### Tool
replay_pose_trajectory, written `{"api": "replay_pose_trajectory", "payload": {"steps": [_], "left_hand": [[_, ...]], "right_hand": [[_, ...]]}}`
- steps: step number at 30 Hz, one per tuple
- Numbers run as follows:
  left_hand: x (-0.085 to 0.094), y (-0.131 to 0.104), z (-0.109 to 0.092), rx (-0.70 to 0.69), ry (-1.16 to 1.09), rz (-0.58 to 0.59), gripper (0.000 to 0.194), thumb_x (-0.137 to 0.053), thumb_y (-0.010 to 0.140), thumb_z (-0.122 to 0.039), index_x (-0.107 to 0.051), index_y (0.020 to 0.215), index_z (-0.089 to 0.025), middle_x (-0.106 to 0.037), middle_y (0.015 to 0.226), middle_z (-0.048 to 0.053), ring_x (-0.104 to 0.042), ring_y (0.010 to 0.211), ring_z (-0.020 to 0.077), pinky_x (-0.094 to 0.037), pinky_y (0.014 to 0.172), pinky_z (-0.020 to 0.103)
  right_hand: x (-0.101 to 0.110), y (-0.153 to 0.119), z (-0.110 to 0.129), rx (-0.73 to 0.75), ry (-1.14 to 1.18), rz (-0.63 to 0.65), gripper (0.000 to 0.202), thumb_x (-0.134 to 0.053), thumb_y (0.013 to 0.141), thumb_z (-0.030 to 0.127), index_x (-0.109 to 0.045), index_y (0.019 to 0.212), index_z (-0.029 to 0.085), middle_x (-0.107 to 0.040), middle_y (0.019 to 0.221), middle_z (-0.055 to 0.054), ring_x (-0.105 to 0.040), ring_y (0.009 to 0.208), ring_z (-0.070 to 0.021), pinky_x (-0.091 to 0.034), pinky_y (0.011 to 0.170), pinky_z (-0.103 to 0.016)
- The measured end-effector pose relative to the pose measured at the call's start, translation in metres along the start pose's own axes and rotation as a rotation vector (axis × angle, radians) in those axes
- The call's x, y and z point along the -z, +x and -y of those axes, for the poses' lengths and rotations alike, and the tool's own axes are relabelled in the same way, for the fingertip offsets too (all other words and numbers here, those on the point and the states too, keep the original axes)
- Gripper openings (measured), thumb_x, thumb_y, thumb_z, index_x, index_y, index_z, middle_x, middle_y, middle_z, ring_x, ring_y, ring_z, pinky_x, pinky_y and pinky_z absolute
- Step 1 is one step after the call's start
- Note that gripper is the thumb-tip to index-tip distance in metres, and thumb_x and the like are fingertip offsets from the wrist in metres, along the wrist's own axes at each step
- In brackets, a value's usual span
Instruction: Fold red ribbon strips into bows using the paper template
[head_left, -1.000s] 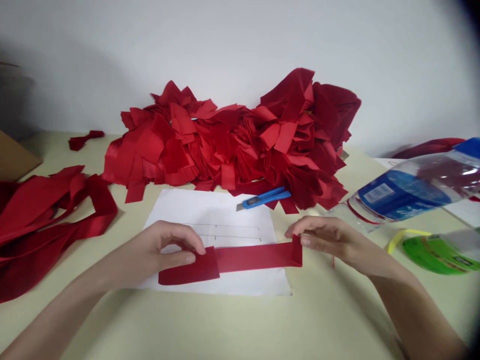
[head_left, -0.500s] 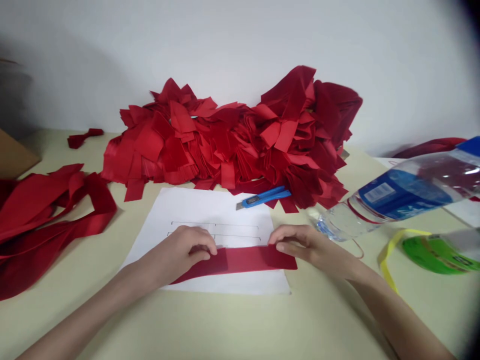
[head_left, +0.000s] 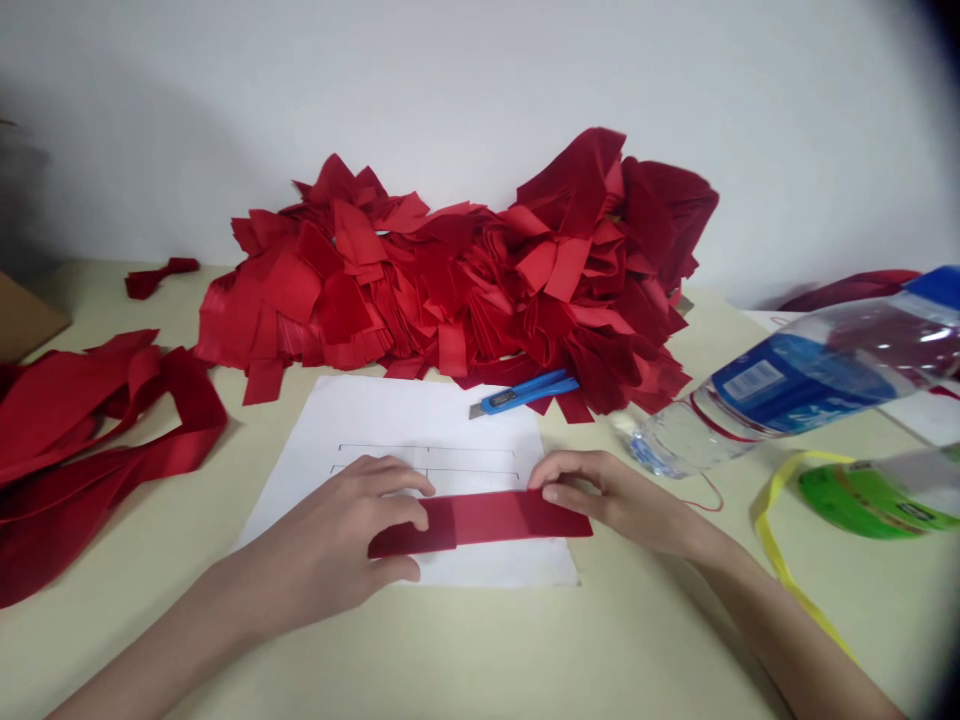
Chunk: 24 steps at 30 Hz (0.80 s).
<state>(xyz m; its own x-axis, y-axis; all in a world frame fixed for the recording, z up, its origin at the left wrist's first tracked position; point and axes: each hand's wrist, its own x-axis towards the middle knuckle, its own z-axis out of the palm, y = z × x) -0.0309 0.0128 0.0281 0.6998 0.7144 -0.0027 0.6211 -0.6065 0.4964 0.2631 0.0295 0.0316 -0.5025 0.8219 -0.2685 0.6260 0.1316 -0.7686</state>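
- While the left hand [head_left: 337, 545] reaches over the left end of the red strip [head_left: 491, 518], its grip is spread, the thumb low, near the strip's lower edge, and the fingers higher up.
- At the strip's upper edge, toward its right end, the right hand [head_left: 604, 490] has thumb and forefinger near each other, fingertips on the fabric; whether this grip pinches the strip or only presses on it, I cannot tell.
- The strip lies flat across the lower part of the white sheet [head_left: 300, 470], its right end reaching past the sheet's edge; both end sections are darker, the middle lighter.
- Above the strip, thin black lines with short end ticks run across the sheet.
- A blue cutter [head_left: 523, 391] lies at the sheet's upper right, blade pointing left, its other end by the red pile [head_left: 450, 280].
- That pile of many red pieces spreads along the back of the bench [head_left: 517, 650], near the wall.
- Long red ribbon [head_left: 180, 420] lies looped on the left.
- On the right are a clear bottle [head_left: 795, 380] with a blue label, a yellow band [head_left: 772, 535] and a green-labelled item [head_left: 862, 500].
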Motion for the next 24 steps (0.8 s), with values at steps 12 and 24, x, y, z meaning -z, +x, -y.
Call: {"api": "replay_pose_trajectory", "payload": {"steps": [12, 24], "left_hand": [[-0.006, 0.0, 0.005, 0.051, -0.079, 0.008, 0.016, -0.053, 0.078, -0.015, -0.063, 0.087, -0.024, -0.061, 0.11, 0.002, -0.056, 0.1, 0.0205, -0.045, 0.088, 0.035], [-0.008, -0.002, 0.007, 0.07, -0.083, 0.001, 0.017, -0.054, 0.078, -0.016, -0.062, 0.09, -0.023, -0.062, 0.11, 0.003, -0.055, 0.101, 0.0209, -0.045, 0.089, 0.036]], "right_hand": [[-0.001, -0.001, 0.002, -0.007, 0.033, -0.014, 0.023, -0.046, 0.087, 0.038, -0.061, 0.09, 0.021, -0.061, 0.087, -0.002, -0.053, 0.072, -0.0135, -0.042, 0.062, -0.027], [-0.003, -0.001, 0.015, 0.029, 0.058, -0.099, 0.019, -0.051, 0.085, 0.035, -0.062, 0.087, 0.019, -0.063, 0.089, -0.002, -0.056, 0.08, -0.0146, -0.043, 0.072, -0.027]]}}
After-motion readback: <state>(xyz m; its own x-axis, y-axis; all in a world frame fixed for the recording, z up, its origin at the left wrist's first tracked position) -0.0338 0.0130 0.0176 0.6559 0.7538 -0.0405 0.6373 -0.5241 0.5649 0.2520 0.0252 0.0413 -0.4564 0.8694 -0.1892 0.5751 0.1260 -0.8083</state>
